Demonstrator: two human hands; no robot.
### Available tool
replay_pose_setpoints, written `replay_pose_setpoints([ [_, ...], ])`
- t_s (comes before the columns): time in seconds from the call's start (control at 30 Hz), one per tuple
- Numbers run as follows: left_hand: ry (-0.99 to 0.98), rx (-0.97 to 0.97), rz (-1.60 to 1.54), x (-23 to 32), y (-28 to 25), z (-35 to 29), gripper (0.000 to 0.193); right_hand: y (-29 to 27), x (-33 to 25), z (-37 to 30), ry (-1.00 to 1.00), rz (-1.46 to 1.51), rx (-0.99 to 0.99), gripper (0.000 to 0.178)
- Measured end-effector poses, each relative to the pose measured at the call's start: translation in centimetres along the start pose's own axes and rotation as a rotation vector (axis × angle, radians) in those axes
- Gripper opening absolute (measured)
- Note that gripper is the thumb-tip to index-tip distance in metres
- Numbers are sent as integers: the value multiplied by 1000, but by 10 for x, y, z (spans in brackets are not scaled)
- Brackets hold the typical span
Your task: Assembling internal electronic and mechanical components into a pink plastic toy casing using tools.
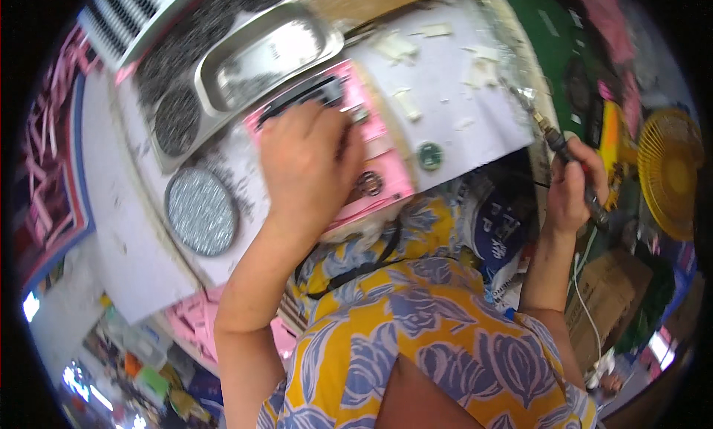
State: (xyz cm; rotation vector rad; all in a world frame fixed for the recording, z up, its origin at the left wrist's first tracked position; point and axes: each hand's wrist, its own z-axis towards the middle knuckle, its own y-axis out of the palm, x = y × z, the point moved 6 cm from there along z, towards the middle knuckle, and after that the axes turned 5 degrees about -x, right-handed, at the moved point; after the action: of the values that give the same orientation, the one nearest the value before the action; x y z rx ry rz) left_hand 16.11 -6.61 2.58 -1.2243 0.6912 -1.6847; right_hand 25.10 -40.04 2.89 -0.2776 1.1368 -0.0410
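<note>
My left hand (306, 162) rests on a pink fixture block (386, 173) on the white worktable (460, 80), its fingers curled over a black part (316, 95) at the block's far edge. A small metal ring (368, 182) sits on the pink block beside the hand. My right hand (570, 193) is off the table's right edge and grips a dark soldering iron (558, 147) with its metal tip pointing up toward the table. A small green round board (429, 156) lies on the table between the two hands.
A steel tray (260, 58) sits at the back. Round dishes of small dark parts (200, 210) stand to the left. White scraps (405, 102) litter the tabletop. A yellow fan (668, 169) and a cardboard box (609, 288) are on the right.
</note>
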Motion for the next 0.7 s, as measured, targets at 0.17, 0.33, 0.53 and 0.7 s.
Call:
replay_pose_setpoints([
  [0.17, -21, 17, -15, 4, 6, 1, 10, -117, -3, 37, 17, 23, 385, 16],
  [0.33, -1, 17, 9, 12, 4, 4, 9, -164, -5, 53, 44, -115, 622, 12],
  [0.53, -1, 15, 6, 10, 4, 3, 10, -168, 32, 85, 130, -160, 541, 14],
  [0.7, -15, 22, 6, 5, 3, 1, 10, -156, 79, 99, 389, 31, 494, 25],
])
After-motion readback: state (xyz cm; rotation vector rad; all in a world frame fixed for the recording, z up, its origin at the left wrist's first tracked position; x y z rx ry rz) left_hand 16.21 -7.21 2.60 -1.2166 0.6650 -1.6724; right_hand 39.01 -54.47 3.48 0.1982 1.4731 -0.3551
